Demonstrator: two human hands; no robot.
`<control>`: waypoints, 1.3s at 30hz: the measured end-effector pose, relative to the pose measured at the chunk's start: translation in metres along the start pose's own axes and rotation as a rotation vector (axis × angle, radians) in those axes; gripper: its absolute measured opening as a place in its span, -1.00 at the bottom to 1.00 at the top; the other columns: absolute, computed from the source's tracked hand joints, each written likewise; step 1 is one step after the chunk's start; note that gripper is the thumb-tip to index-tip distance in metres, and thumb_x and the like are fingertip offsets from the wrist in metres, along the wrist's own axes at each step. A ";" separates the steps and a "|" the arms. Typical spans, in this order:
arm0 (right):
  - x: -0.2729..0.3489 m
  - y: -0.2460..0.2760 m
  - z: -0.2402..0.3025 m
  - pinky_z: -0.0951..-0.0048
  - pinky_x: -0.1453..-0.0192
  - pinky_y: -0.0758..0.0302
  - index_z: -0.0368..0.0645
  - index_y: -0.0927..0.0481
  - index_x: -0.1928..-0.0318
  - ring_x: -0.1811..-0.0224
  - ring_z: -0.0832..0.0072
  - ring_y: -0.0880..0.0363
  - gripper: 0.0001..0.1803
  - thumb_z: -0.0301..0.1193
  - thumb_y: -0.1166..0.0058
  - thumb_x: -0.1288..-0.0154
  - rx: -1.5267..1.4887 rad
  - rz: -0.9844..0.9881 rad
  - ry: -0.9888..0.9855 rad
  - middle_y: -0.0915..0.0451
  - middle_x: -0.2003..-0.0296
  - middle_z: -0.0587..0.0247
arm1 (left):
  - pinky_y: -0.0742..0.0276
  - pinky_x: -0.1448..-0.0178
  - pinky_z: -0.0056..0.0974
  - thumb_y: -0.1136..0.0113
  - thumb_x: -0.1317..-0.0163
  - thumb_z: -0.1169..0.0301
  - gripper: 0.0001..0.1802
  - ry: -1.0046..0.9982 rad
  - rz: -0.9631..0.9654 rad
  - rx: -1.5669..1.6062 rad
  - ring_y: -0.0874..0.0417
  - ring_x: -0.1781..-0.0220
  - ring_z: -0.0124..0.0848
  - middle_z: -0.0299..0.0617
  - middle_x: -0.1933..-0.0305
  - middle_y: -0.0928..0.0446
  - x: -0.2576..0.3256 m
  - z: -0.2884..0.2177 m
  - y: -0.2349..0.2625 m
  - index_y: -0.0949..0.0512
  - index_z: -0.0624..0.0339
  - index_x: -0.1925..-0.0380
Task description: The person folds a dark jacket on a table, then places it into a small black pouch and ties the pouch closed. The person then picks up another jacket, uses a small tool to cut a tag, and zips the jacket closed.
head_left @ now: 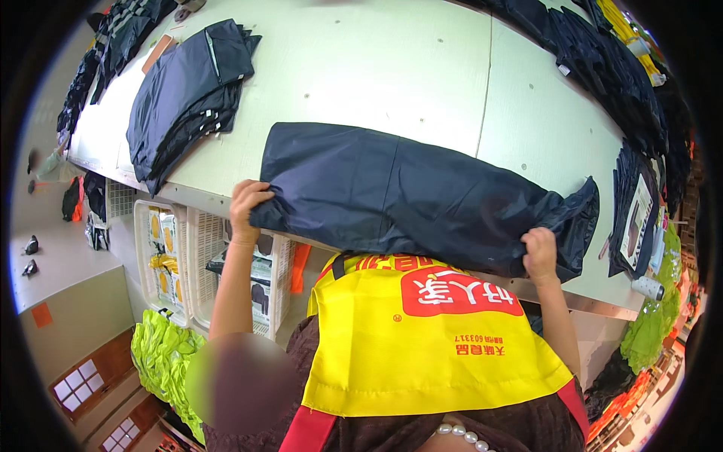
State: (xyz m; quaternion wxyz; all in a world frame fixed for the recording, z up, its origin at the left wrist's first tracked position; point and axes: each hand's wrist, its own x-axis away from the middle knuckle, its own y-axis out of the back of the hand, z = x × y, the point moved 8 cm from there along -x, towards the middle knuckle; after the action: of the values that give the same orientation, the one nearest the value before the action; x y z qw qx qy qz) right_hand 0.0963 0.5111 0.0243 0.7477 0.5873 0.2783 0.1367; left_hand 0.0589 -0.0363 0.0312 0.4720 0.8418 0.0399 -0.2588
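A dark navy garment (pixel 392 192), which looks like a pair of trousers folded lengthwise, lies across the front of the pale table (pixel 361 75). Its left end is straight and smooth, while the right end is gathered and wrinkled. My left hand (pixel 247 209) has its fingers closed on the near left corner of the cloth. Toward the right end, my right hand (pixel 539 252) grips the near edge with curled fingers. Part of that near edge hangs over the table's front, against my yellow apron (pixel 422 339).
A stack of folded dark garments (pixel 188 98) sits at the back left. More dark clothes (pixel 606 83) lie along the right, near a packaged garment (pixel 636 222). White plastic baskets (pixel 207 264) with packets stand below the front edge, beside bright green clothing (pixel 162 354).
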 end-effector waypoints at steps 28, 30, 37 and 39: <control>-0.139 -0.032 -0.012 0.27 -0.02 -0.49 -0.12 -0.57 0.01 0.04 0.26 -0.58 -0.33 0.20 -0.03 -0.15 -0.424 1.080 -0.178 -0.60 0.14 0.03 | 0.02 -0.43 -0.03 0.01 -0.26 0.18 -0.40 0.254 0.217 0.053 -0.06 -0.42 0.05 0.14 -0.40 -0.08 -0.042 -0.013 -0.093 -0.25 0.23 -0.26; -0.193 -0.039 -0.079 0.46 0.30 -0.51 -0.14 -0.60 0.22 0.41 0.54 -0.61 -0.66 -0.12 -0.14 -0.22 -0.974 0.718 -0.517 -0.65 0.41 0.24 | 0.02 -0.44 -0.05 0.02 -0.28 0.31 -0.45 0.450 0.092 0.054 -0.09 -0.40 0.06 0.18 -0.37 -0.09 -0.038 0.001 -0.092 -0.24 0.28 -0.25; -0.372 -0.038 -0.286 0.14 -0.16 -0.35 -0.11 -0.25 -0.24 -0.21 0.09 -0.31 -0.21 -0.19 -0.26 0.00 0.423 -0.182 -0.546 -0.36 -0.16 0.00 | -0.09 -0.39 -0.05 0.04 -0.26 0.46 -0.48 0.534 0.038 -0.003 -0.23 -0.32 0.11 0.25 -0.28 -0.22 -0.038 0.010 -0.105 -0.23 0.40 -0.23; -0.408 -0.050 -0.296 0.07 -0.19 -0.31 -0.03 -0.18 -0.30 -0.24 0.05 -0.27 -0.13 -0.17 -0.29 0.02 0.591 -0.254 -0.553 -0.32 -0.18 0.02 | -0.11 -0.38 -0.05 0.05 -0.27 0.44 -0.48 0.555 0.050 -0.031 -0.24 -0.31 0.11 0.25 -0.28 -0.22 -0.033 0.014 -0.106 -0.23 0.41 -0.22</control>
State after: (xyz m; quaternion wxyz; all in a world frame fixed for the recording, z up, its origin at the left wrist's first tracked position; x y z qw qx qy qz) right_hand -0.4101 0.5179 0.0353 0.6046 0.7519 0.1645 -0.2050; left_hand -0.0081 0.0166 -0.0410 0.4620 0.8739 0.1511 -0.0059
